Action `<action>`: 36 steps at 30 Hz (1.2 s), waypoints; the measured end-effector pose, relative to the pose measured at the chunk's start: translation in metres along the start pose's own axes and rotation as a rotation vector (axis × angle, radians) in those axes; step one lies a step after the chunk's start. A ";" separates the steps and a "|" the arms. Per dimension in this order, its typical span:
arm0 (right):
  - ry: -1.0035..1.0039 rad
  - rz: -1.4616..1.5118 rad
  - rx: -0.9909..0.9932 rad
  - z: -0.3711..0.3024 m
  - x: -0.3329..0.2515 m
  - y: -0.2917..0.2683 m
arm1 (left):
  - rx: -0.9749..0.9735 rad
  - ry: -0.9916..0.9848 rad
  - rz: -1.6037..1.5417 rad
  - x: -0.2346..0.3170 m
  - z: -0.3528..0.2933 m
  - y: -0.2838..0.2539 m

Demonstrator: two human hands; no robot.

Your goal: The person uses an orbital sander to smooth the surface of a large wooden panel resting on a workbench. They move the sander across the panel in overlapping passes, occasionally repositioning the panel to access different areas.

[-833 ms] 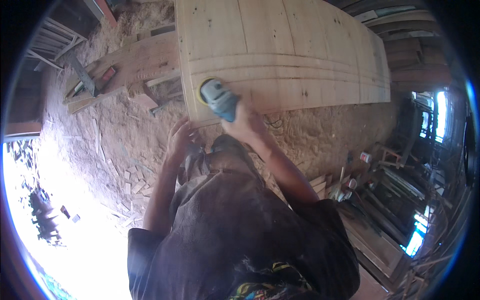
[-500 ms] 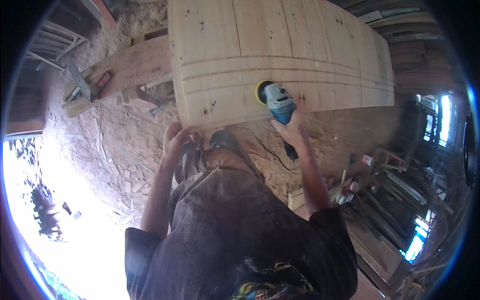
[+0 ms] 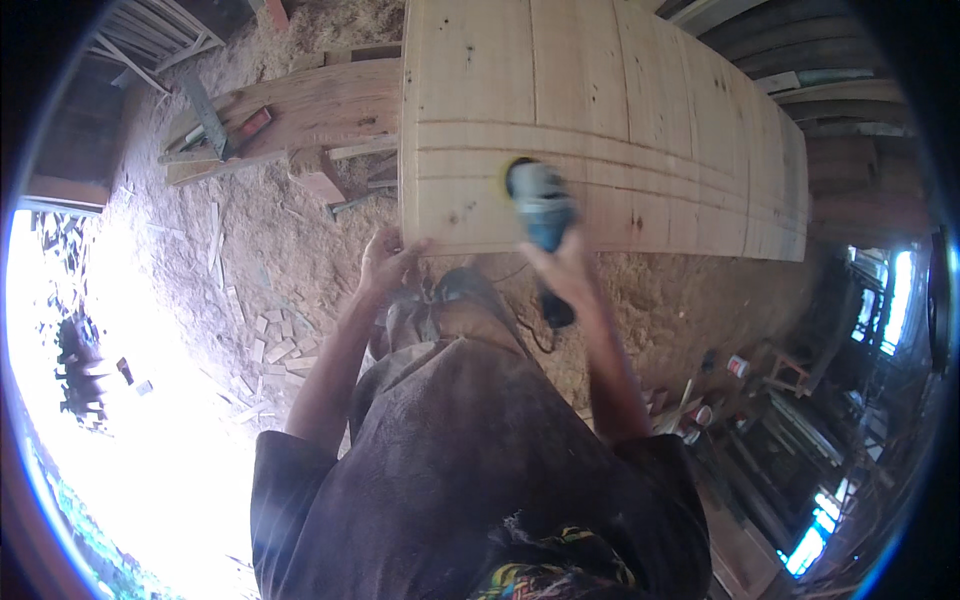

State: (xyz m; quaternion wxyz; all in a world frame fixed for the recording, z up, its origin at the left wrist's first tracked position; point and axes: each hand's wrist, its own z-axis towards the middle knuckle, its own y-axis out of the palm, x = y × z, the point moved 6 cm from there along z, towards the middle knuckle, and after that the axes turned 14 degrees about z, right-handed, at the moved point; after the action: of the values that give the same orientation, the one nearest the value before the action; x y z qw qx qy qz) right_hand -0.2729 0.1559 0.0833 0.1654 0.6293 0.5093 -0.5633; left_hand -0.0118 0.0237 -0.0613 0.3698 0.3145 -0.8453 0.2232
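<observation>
We see the power tool point(image 3: 540, 205) moved along the wooden panel point(image 3: 610, 125): its yellow-rimmed disc point(image 3: 504, 181), first just inside the panel's left edge, then well in, is now partway back. Our right hand point(image 3: 565, 262) travels with it. Since the first picture, the tool has turned squarer to the panel's near edge.

Left glare, dim right, blurred tool point(image 3: 546, 212)

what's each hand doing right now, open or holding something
Left hand: at the near edge of the pale flat wooden panel; open or closed, can't tell.
Right hand: closed, holding the blue-and-grey power tool.
</observation>
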 end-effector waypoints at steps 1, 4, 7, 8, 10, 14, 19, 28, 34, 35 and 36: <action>-0.053 0.018 -0.118 0.012 -0.011 0.037 | 0.010 -0.001 -0.025 0.001 -0.003 -0.001; -0.044 -0.276 -0.106 0.028 -0.027 0.094 | 0.057 -0.016 -0.015 0.007 -0.005 0.000; 0.029 -0.307 -0.072 0.036 -0.030 0.089 | 0.032 -0.025 -0.018 0.011 -0.004 0.001; 0.065 -0.330 -0.039 0.033 -0.028 0.074 | 0.008 -0.028 -0.030 0.012 -0.004 0.004; 0.117 -0.377 -0.008 0.030 -0.021 0.041 | 0.027 -0.019 -0.078 0.016 -0.004 0.003; 0.122 -0.359 0.105 0.024 -0.006 -0.016 | 0.010 -0.043 -0.111 0.027 -0.009 0.002; 0.156 -0.419 0.212 0.011 0.025 -0.088 | 0.021 -0.123 -0.041 0.033 -0.015 -0.001; 0.454 -0.081 0.482 0.000 0.061 -0.185 | 0.002 -0.056 -0.113 0.012 -0.003 -0.002; 0.053 -0.217 -0.016 0.070 -0.008 0.021 | 0.051 -0.021 -0.051 0.009 -0.001 -0.003; 0.068 -0.304 -0.071 0.077 -0.017 0.051 | 0.035 -0.007 -0.080 0.011 -0.001 -0.001; 0.088 -0.325 -0.064 0.082 -0.024 0.066 | 0.028 0.000 -0.089 0.011 -0.002 0.000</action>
State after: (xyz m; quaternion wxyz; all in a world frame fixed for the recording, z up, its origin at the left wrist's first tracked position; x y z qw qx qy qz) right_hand -0.2591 0.0528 0.0549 0.0698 0.5570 0.6289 -0.5380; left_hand -0.0167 0.0202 -0.0515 0.3747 0.3569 -0.8273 0.2185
